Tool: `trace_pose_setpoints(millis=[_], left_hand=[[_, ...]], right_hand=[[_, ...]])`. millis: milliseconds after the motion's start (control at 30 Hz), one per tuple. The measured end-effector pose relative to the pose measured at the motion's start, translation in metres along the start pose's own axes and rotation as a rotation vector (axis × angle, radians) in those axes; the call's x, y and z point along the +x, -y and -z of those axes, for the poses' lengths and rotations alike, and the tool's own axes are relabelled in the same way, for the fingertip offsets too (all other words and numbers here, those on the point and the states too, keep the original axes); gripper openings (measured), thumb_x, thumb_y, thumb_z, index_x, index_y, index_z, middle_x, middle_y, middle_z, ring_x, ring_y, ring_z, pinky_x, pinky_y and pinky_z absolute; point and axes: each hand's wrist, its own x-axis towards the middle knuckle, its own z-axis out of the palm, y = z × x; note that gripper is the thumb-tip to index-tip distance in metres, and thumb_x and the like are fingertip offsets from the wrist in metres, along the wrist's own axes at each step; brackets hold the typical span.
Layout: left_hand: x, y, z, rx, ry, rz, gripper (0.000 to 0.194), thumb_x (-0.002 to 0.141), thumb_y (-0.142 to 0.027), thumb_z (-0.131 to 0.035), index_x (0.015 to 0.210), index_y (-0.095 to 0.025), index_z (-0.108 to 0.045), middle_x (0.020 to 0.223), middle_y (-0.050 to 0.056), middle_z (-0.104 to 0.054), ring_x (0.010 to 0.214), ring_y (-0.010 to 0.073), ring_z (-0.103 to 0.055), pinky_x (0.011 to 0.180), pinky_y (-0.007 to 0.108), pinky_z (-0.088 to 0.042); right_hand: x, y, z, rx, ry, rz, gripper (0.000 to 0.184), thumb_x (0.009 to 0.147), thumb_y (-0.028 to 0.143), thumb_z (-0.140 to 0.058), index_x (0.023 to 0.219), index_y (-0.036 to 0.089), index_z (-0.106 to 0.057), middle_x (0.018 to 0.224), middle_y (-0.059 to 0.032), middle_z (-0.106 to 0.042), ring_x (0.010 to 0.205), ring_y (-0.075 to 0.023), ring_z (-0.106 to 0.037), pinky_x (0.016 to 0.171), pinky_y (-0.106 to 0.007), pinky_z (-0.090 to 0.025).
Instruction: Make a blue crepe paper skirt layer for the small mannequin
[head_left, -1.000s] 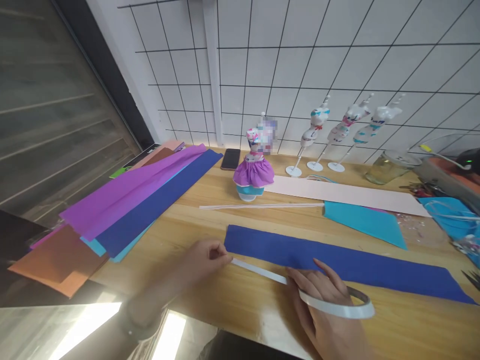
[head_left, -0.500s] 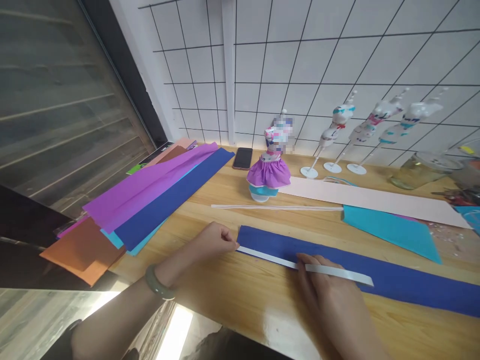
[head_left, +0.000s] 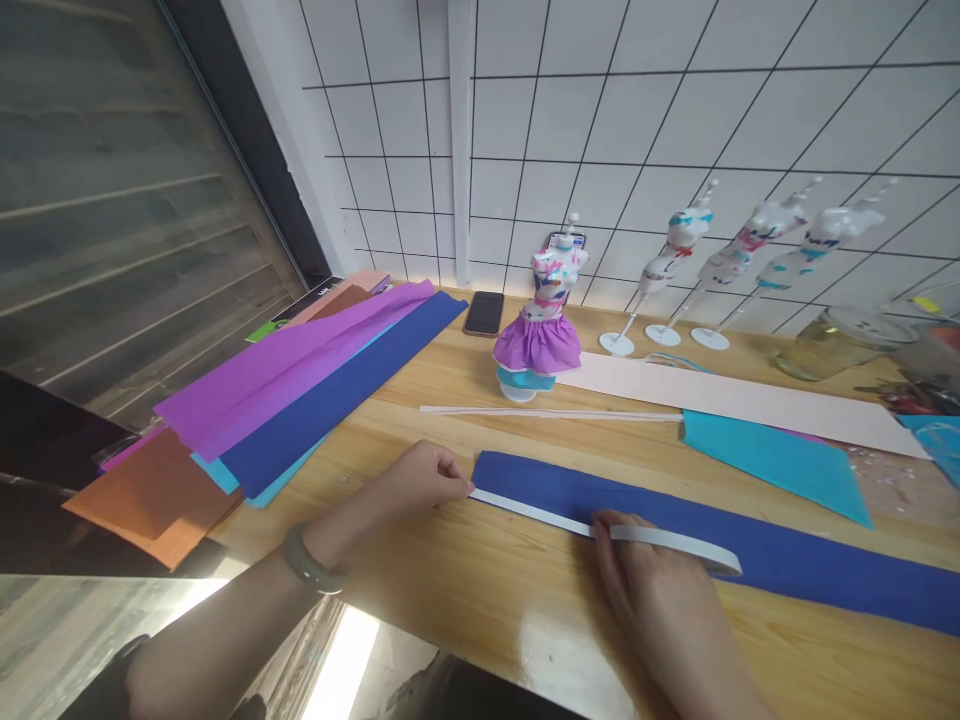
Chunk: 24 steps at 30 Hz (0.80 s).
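A long strip of dark blue crepe paper or cloth [head_left: 795,555] lies across the table in front of me. White tape [head_left: 534,511] runs along its near edge from the left corner. My left hand [head_left: 439,473] pinches the tape's end at that corner. Further right, my right hand [head_left: 660,590] is closed round the tape, partly hiding it, and presses on the strip's near edge. From between its fingers the tape curves over the back of the hand towards what looks like the rim of a roll.
Behind the strip stands a small mannequin [head_left: 555,285] in a purple skirt [head_left: 538,345]. More mannequins [head_left: 682,235], a glass jar [head_left: 840,345] and a phone [head_left: 484,313] line the wall. Coloured sheets [head_left: 300,380] are piled at left. Pale [head_left: 735,395] and turquoise sheets [head_left: 780,465] lie beyond the strip.
Both hands keep nearly the same place on the tape. The tape's loop beyond my right hand is rounder now, with more of the roll's rim showing. My view has shifted slightly.
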Motion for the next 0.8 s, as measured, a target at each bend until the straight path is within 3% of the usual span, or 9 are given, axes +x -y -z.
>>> trace_pose_setpoints(millis=[200,333,500,800], left_hand=[[-0.001,-0.003,0.002,0.010,0.002,0.006,0.020,0.062,-0.034,-0.062,0.057,-0.015,-0.057,0.043,-0.004,-0.046,0.044,0.0101,-0.042,0.043,0.022,-0.029],[0.000,-0.004,0.000,-0.003,0.017,-0.003,0.022,0.063,-0.035,-0.062,0.056,-0.015,-0.057,0.045,-0.005,-0.047,0.046,0.0091,-0.043,0.045,0.021,-0.032],[0.003,0.000,-0.002,0.008,0.077,0.034,0.024,0.064,-0.037,-0.062,0.056,-0.015,-0.057,0.041,-0.003,-0.051,0.042,0.0094,-0.043,0.041,0.021,-0.027],[0.008,0.002,-0.001,-0.002,0.119,0.083,0.026,0.062,-0.040,-0.062,0.060,-0.014,-0.059,0.052,0.002,-0.063,0.042,0.0088,-0.045,0.040,0.020,-0.031]], right_hand=[[0.000,0.001,0.005,0.157,0.048,-0.054,0.032,0.094,0.034,-0.033,0.083,0.018,-0.058,0.078,-0.0088,-0.063,0.073,-0.0241,-0.059,0.066,-0.035,-0.042],[-0.002,-0.002,0.002,0.090,0.069,-0.074,0.034,0.094,0.035,-0.031,0.081,0.018,-0.058,0.075,-0.0084,-0.063,0.070,-0.0253,-0.060,0.062,-0.035,-0.040],[-0.005,-0.006,-0.002,-0.006,0.119,-0.104,0.033,0.094,0.032,-0.032,0.083,0.017,-0.060,0.068,-0.0065,-0.065,0.055,-0.0237,-0.061,0.053,-0.034,-0.039],[-0.004,-0.008,-0.006,-0.016,0.115,-0.126,0.036,0.093,0.031,-0.033,0.078,0.016,-0.063,0.066,-0.0091,-0.068,0.064,-0.0264,-0.065,0.061,-0.036,-0.045]])
